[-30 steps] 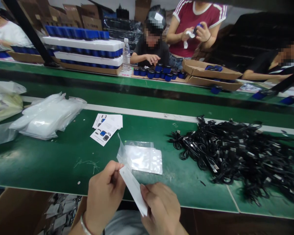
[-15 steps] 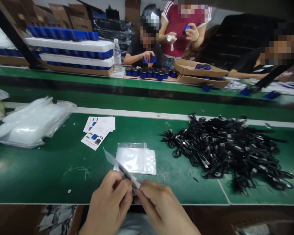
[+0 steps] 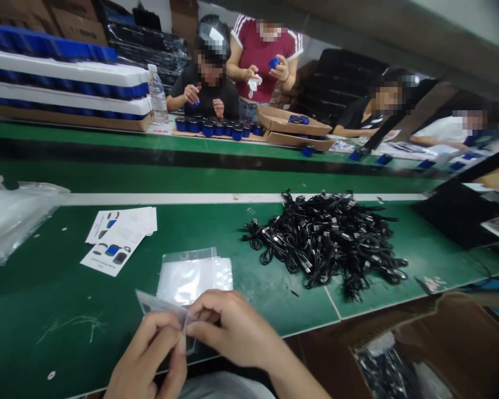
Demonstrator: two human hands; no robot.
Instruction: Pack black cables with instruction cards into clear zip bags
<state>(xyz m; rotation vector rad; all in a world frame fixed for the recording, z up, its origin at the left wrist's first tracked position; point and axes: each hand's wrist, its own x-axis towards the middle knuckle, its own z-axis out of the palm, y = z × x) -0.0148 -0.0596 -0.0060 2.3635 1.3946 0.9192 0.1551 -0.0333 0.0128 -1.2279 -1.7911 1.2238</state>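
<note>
A small clear plastic bag (image 3: 158, 303) is held up between my two hands above the near edge of the green table. My left hand (image 3: 149, 357) pinches it from the left, fingers closed. Meeting it from the right, my right hand (image 3: 233, 327) grips the bag's edge between thumb and fingertips. What the bag contains is mostly hidden by the fingers. Just beyond my hands lies a stack of flat clear bags (image 3: 191, 277). Printed cards (image 3: 116, 252) with pictures of a blue device rest to the left of that stack.
A heap of coiled black USB cables (image 3: 328, 238) covers the right-centre of the table. Plastic bags (image 3: 16, 219) are piled at left. Below the right edge is an open cardboard box (image 3: 444, 338). Across the bench, people handle blue devices beside a water bottle (image 3: 158, 100).
The view has swung to the right, so the table's things appear farther left. My hands still hold the bag, and my right fingers have moved up along its edge.
</note>
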